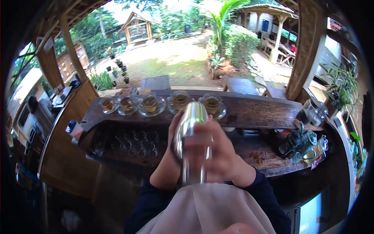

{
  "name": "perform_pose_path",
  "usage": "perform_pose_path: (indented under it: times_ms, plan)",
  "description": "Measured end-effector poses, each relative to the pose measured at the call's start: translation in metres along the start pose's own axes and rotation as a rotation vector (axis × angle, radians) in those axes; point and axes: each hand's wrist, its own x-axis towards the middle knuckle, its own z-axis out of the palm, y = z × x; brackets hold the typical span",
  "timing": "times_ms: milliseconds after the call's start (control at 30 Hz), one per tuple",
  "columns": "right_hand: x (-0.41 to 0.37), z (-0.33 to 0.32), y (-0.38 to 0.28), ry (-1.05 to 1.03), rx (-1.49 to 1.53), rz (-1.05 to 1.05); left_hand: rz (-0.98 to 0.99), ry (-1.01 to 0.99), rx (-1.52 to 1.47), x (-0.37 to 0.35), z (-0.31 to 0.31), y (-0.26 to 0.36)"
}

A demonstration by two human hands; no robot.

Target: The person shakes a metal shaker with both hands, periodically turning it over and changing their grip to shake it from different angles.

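Observation:
A shiny metal cocktail shaker (193, 115) is tilted in front of my chest, held between both hands. My right hand (216, 146) is wrapped round its near side, the fingers smeared by motion. On the far left side of the shaker, my left hand (171, 134) is closed against it, partly hidden behind the metal. Just beyond stand several glass cups of amber drink on glass saucers, among them a cup (149, 102) in the middle and a cup (212, 102) at the right end of the row.
The cups stand on a dark wooden counter (257, 111). Upturned-looking glasses (136, 142) fill the lower shelf at left. A pink-and-white tumbler (74, 129) stands farther left. Glass jars (307, 141) crowd the right end. Beyond lies a garden, with a person (292, 48) seated under a roof.

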Motion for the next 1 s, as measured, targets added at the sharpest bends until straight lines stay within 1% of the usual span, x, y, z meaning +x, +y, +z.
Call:
perform_pose_path:
  times_ms: [67, 100, 133, 167, 200, 233, 267, 300, 333, 367, 400, 467, 533, 567, 600, 633, 667, 733, 767, 800, 833, 867, 900, 933, 1000]
  plan:
    - [-0.004, 0.002, -0.032, 0.177, -0.124, -0.302, 0.245, -0.352, 0.389, -0.002, -0.004, -0.012]
    - [-0.007, -0.001, -0.029, 0.168, -0.137, -0.302, 0.46, -0.709, 0.388, 0.017, -0.013, -0.034]
    - [-0.014, -0.002, -0.025, 0.224, -0.17, -0.445, 0.441, -0.851, 0.542, 0.032, -0.009, -0.024]
    - [-0.022, -0.002, -0.02, 0.282, -0.199, -0.586, 0.267, -0.647, 0.434, 0.031, -0.011, -0.02]
    - [-0.029, -0.009, -0.008, 0.257, -0.181, -0.468, 0.097, -0.438, 0.327, 0.029, -0.013, -0.018]
    - [-0.039, -0.02, 0.007, 0.143, -0.159, -0.258, 0.066, -0.168, 0.284, 0.036, -0.016, -0.015]
    - [-0.048, -0.025, 0.023, 0.095, -0.135, -0.011, 0.003, -0.057, 0.3, 0.058, -0.045, 0.002]
    - [-0.049, -0.026, 0.033, 0.208, -0.045, 0.31, 0.139, 0.062, 0.243, 0.071, -0.049, -0.008]
    - [-0.061, -0.022, 0.051, 0.398, 0.149, 0.562, 0.276, 0.181, 0.183, 0.082, -0.054, -0.02]
    - [-0.062, -0.03, 0.054, 0.517, 0.159, 0.668, 0.115, 0.189, 0.202, 0.089, -0.089, -0.002]
    - [-0.06, -0.044, 0.044, 0.546, 0.187, 0.66, -0.05, -0.076, 0.074, 0.095, -0.092, -0.005]
    - [-0.047, -0.078, 0.009, 0.351, -0.058, 0.363, 0.058, -0.141, 0.104, 0.095, -0.023, -0.051]
    - [-0.048, -0.109, -0.032, 0.141, -0.256, -0.004, 0.124, 0.005, 0.506, 0.1, 0.001, -0.063]
    - [-0.058, -0.107, -0.041, 0.236, -0.308, -0.249, 0.172, 0.018, 0.486, 0.09, 0.027, -0.086]
    - [-0.073, -0.088, -0.029, 0.504, -0.246, -0.571, 0.249, -0.573, 0.64, 0.09, 0.039, -0.103]
    - [-0.089, -0.07, -0.017, 0.772, -0.111, -0.87, 0.338, -0.763, 0.689, 0.101, 0.048, -0.116]
    - [-0.083, -0.082, -0.016, 0.775, -0.118, -0.89, 0.419, -0.951, 0.733, 0.111, 0.055, -0.126]
    - [-0.065, -0.119, -0.022, 0.933, -0.291, -0.541, 0.279, -0.679, 0.859, 0.139, 0.027, -0.112]
    - [-0.073, -0.179, -0.047, 0.35, -0.574, -0.092, 0.253, -0.303, 0.95, 0.158, 0.035, -0.112]
    - [-0.072, -0.189, -0.027, 0.441, -0.492, 0.029, 0.256, -0.193, 0.93, 0.172, 0.044, -0.124]
    - [-0.073, -0.198, 0.002, 0.53, -0.409, 0.146, -0.001, -0.313, 0.679, 0.2, 0.013, -0.104]
    - [-0.077, -0.206, 0.015, 0.58, -0.171, 0.446, -0.257, -0.421, 0.421, 0.227, -0.018, -0.084]
    - [-0.08, -0.218, 0.006, 0.574, -0.264, 0.423, -0.104, -0.212, 0.38, 0.205, 0.013, -0.12]
    - [-0.079, -0.231, -0.004, 0.568, -0.356, 0.394, -0.119, -0.221, 0.383, 0.202, 0.036, -0.143]
    - [-0.071, -0.247, -0.049, 0.432, -0.539, -0.016, -0.177, -0.27, 0.474, 0.212, 0.07, -0.176]
